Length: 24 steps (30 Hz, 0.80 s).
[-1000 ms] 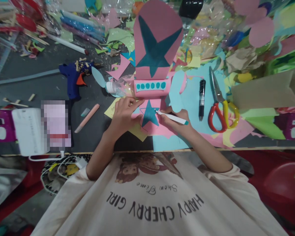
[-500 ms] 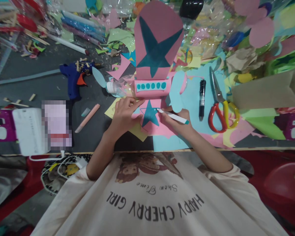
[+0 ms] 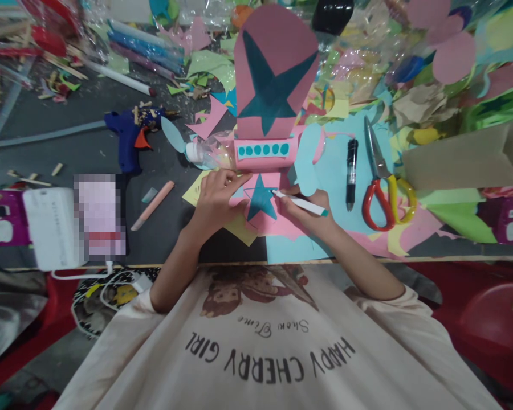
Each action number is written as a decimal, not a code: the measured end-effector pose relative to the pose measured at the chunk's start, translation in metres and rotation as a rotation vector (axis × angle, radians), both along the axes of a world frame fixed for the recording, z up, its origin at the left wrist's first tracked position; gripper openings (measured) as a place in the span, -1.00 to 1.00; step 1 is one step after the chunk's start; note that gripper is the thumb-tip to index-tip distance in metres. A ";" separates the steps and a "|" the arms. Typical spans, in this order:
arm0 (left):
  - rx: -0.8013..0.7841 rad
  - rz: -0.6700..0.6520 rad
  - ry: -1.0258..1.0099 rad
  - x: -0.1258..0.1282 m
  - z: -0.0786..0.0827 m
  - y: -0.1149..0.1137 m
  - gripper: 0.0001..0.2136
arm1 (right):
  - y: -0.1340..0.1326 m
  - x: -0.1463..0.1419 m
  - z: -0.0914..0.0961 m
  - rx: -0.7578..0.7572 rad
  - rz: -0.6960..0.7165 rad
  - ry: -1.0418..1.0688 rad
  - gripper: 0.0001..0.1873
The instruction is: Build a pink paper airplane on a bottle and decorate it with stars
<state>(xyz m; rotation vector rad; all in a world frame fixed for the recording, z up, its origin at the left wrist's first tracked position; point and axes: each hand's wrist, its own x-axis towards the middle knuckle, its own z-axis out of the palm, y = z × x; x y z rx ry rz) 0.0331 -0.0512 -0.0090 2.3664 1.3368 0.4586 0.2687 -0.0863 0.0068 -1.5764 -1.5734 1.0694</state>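
Note:
My right hand (image 3: 310,210) is closed around a white felt-tip marker (image 3: 301,203) with a green end. The marker's tip rests at the right arm of a teal star (image 3: 261,202) drawn on pink paper (image 3: 271,228). Most of the star is coloured in, while its left arm shows only as an outline. My left hand (image 3: 220,196) lies with fingers spread on the left edge of the pink paper. Just above is a plastic bottle (image 3: 209,152) wrapped in pink, with a strip of teal dots (image 3: 264,150) and a large pink panel (image 3: 277,62) bearing a dark teal star.
Left of my hands lie a blue glue gun (image 3: 130,136), a peach marker (image 3: 153,206), a white power bank (image 3: 51,228) and a blurred-out phone (image 3: 98,213). On the right are a black pen (image 3: 351,173), scissors (image 3: 382,188) and a brown cardboard piece (image 3: 461,156). Paper scraps cover the back.
The marker tip has shifted very slightly at the star's right arm. Both hands are otherwise in the same place.

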 end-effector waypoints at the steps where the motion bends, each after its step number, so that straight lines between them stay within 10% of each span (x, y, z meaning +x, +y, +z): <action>1: -0.006 0.002 0.006 0.000 0.000 0.000 -0.56 | 0.000 0.000 0.000 0.002 0.012 0.004 -0.73; 24: -0.024 0.014 -0.014 0.002 0.000 0.000 -0.58 | 0.004 0.003 0.000 -0.028 -0.057 0.084 -0.81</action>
